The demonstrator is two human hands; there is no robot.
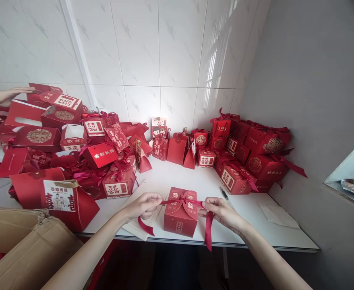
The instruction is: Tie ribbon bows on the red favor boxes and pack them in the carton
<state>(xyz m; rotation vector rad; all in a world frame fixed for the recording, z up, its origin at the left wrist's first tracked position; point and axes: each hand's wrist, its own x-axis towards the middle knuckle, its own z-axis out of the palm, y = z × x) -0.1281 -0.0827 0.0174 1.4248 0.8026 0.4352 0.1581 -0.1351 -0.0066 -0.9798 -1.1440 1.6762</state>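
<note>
A red gift box [180,220] with gold lettering stands near the front edge of the white table. Across its top runs a dark red ribbon [207,233], crossed at the middle of the lid. My left hand [146,204] pinches one end of the ribbon to the left of the box, and a loose tail hangs below the fingers. To the right, my right hand [220,211] grips the other end, its tail dangling over the table edge. Between both hands the ribbon is stretched nearly straight. Whether a knot is formed is too small to tell.
Red gift boxes [116,187] lie heaped on the left, where another person's hand [12,94] rests. Stacked boxes [257,161] fill the right corner. An open cardboard carton [28,249] stands front left. Paper sheets [131,231], a pen [224,193] and a tissue [278,214] lie on the table [246,225].
</note>
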